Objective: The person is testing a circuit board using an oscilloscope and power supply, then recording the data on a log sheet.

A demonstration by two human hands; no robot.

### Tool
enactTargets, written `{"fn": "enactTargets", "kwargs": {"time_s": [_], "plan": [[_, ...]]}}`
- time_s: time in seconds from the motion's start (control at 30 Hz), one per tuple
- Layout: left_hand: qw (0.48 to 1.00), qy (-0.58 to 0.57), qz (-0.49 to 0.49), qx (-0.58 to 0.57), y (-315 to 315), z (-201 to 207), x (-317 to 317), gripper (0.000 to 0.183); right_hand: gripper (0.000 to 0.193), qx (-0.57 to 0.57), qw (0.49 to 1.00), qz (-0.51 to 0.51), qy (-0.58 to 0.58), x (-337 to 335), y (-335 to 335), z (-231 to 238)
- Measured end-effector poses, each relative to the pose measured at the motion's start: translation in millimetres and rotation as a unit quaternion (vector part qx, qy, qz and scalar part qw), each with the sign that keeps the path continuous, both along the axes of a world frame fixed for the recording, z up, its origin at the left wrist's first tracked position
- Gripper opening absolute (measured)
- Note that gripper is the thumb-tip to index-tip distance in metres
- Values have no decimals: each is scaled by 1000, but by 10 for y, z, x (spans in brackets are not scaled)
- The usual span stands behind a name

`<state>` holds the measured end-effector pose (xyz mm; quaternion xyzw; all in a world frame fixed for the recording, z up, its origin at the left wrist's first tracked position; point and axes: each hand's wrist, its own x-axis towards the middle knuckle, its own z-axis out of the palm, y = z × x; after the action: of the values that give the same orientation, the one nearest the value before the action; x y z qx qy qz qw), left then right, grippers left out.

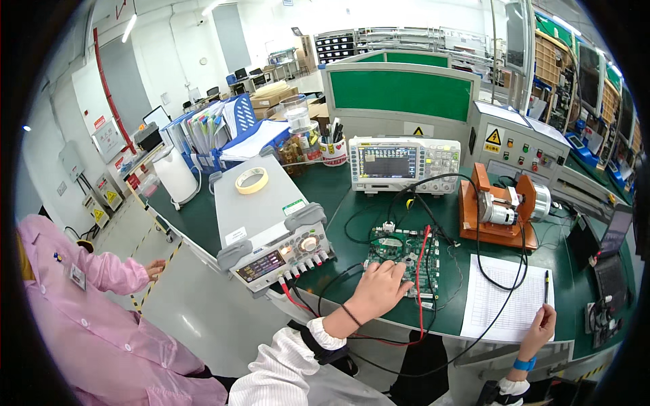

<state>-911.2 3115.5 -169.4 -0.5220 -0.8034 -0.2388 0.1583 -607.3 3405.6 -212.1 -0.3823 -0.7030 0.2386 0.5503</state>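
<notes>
My left hand (380, 291) lies over the near left part of a green circuit board (421, 260), fingers bent down and close together. Whatever it grips, if anything, is hidden beneath it. Red and black leads run across the board and down past the table's edge. At the lower right corner of a printed paper sheet (497, 298), my right hand (539, 331) rests with thumb and fingers loosely apart and nothing visible in it. Just above it, a dark pen (546, 287) lies on the sheet.
Behind the board stands an oscilloscope (405, 166). On the left is a grey power supply (271, 230) with a tape roll (251, 181) on top. A motor on an orange stand (497, 206) sits right, with black cables looping nearby. A person in pink (101, 318) stands at left.
</notes>
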Motion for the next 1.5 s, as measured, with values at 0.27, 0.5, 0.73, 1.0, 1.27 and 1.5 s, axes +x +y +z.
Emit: {"fn": "enactTargets", "kwargs": {"time_s": [0.27, 0.5, 0.73, 1.0, 1.27, 1.5], "plan": [[995, 100, -5, 3, -64, -51, 56, 47, 16, 6, 1000, 17, 1, -9, 9, -20], [958, -225, -42, 173, -337, -88, 4, 34, 19, 8, 1000, 21, 5, 53, 214, -173], [324, -769, -188, 519, -954, 61, -321, 37, 19, 9, 1000, 17, -25, 89, 284, -221], [306, -745, -190, 561, -1002, 60, -550, 36, 21, 4, 999, 17, -43, 121, 332, -239], [307, -738, -181, 573, -1016, 31, -623, 30, 22, 4, 999, 7, -52, 110, 299, -221], [303, -740, -170, 575, -991, 66, -593, 27, 22, 7, 999, 10, -48, 114, 296, -231]]}}
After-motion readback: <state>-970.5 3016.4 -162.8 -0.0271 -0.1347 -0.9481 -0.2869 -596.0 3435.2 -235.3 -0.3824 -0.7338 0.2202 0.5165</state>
